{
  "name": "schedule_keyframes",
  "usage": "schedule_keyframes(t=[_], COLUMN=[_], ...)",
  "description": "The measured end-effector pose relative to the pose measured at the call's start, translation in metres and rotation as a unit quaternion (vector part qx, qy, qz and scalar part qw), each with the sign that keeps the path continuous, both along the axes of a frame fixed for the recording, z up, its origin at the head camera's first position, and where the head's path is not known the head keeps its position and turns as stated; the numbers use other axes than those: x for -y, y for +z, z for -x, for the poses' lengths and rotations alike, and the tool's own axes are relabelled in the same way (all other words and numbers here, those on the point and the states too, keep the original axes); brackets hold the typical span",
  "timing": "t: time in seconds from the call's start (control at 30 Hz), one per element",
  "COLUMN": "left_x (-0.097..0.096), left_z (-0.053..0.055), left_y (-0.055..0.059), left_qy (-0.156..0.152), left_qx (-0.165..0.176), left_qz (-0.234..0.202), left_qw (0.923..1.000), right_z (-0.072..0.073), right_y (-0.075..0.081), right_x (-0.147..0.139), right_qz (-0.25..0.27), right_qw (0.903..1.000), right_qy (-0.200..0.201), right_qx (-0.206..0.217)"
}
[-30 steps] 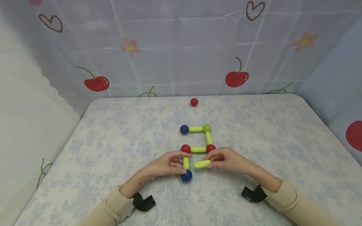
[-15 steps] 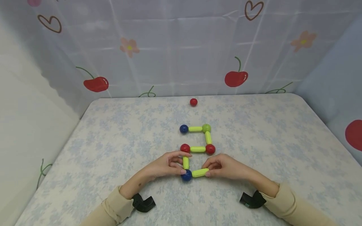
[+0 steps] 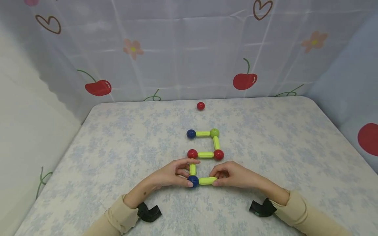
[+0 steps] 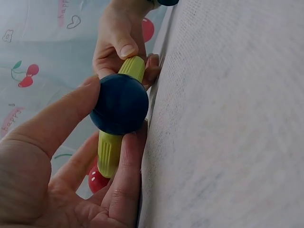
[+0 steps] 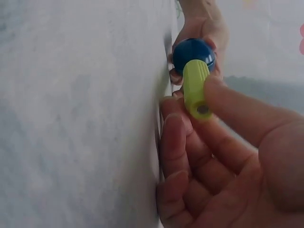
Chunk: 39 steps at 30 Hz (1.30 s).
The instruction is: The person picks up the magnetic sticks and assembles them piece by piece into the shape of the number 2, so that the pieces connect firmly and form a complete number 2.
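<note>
My left hand (image 3: 169, 173) holds a blue ball (image 3: 194, 180), the thumb on one side and a finger on the other in the left wrist view. A yellow-green magnetic rod (image 3: 192, 169) runs from this ball up to a red ball (image 3: 192, 154), partly covered by the fingers. My right hand (image 3: 236, 175) pinches a second yellow-green rod (image 5: 194, 85) between thumb and fingers. One end of that rod touches the blue ball; its free end shows a grey metal disc in the right wrist view.
Further back, a rod (image 3: 205, 154) joins the red ball to another red ball (image 3: 219, 154). More rods lead to a green ball (image 3: 214, 132) and a blue ball (image 3: 191, 133). A loose red ball (image 3: 200, 106) lies near the table's far edge, before a printed curtain (image 3: 183, 59).
My right hand has brought its rod toward me and against the near blue ball, then straightened it sideways. The left hand stays at that ball. The view has shifted slightly.
</note>
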<state>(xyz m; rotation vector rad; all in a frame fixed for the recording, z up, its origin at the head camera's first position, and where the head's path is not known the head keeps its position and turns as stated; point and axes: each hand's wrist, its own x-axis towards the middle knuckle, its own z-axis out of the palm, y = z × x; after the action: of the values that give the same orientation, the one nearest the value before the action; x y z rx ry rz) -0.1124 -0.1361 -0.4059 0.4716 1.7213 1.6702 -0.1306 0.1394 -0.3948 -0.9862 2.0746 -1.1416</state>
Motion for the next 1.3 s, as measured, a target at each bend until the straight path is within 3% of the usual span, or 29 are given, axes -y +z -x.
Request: schedule_keyframes(t=[0.2,0.3,0.5,0.67,0.83,1.03,1.3], left_x=[-0.001,-0.001,0.001,0.001,-0.002,-0.003,-0.001], left_z=[0.000,0.000,0.000,0.000,0.000,0.001,0.002], left_y=[0.001,0.000,0.000,0.001,-0.001,-0.003,-0.004], left_qy=[-0.014,-0.019,-0.023,-0.020,-0.026,-0.030,-0.030], left_qx=[-0.016,-0.025,-0.036,-0.038,-0.045,-0.062,-0.059], left_qz=[-0.001,-0.005,-0.009,-0.005,-0.005,-0.005,-0.017], left_qw=[0.9998,0.9995,0.9991,0.9991,0.9986,0.9976,0.9977], right_z=[0.027,0.051,0.105,0.151,0.187,0.213,0.228], right_y=[0.016,0.026,0.031,0.018,0.003,-0.003,0.003], right_x=[-0.016,-0.028,-0.036,-0.022,-0.008,0.016,0.046], right_qz=[-0.013,-0.015,0.023,0.044,0.054,0.055,-0.013], right_qw=[0.9980,0.9988,0.9953,0.9750,0.9552,0.9576,0.9703], right_qy=[0.062,0.046,-0.093,-0.212,-0.289,-0.281,-0.227], right_qx=[0.000,-0.009,-0.015,-0.049,-0.034,-0.035,-0.083])
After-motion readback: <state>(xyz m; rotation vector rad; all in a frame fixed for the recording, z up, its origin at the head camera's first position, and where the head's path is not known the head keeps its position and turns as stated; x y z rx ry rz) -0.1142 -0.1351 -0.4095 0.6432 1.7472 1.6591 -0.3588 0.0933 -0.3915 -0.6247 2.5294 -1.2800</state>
